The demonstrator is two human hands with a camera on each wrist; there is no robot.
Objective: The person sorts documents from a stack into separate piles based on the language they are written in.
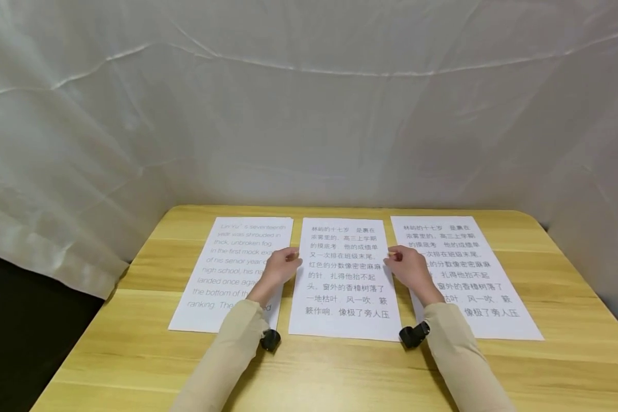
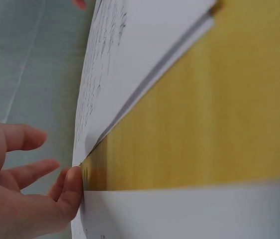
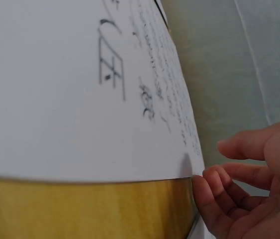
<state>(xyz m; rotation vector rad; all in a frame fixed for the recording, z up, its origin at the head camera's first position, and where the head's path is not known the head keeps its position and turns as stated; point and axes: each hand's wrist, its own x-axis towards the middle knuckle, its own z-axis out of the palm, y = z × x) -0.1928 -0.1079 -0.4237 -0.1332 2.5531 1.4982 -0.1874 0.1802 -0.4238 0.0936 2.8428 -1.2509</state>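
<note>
Three sets of white printed paper lie in a row on a wooden table. The middle paper (image 1: pixel 345 326) carries large Chinese characters, and a second edge under it shows in the left wrist view. My left hand (image 1: pixel 280 269) is at its left edge, over the right side of the English-text paper (image 1: pixel 195 317). At its right edge is my right hand (image 1: pixel 408 269), partly covering the other Chinese-text paper (image 1: pixel 499 329). In both wrist views, thumb and fingers stand apart, the lower fingers loosely bent with their tips at the paper edges. Nothing is visibly pinched.
The wooden table (image 1: pixel 335 377) has rounded far corners. Behind it hangs a pale, creased cloth (image 1: pixel 309 131), which also runs along both sides. A dark area (image 1: pixel 26 332) lies beyond the table's left edge. Small black devices (image 1: pixel 270 340) are worn at both wrists.
</note>
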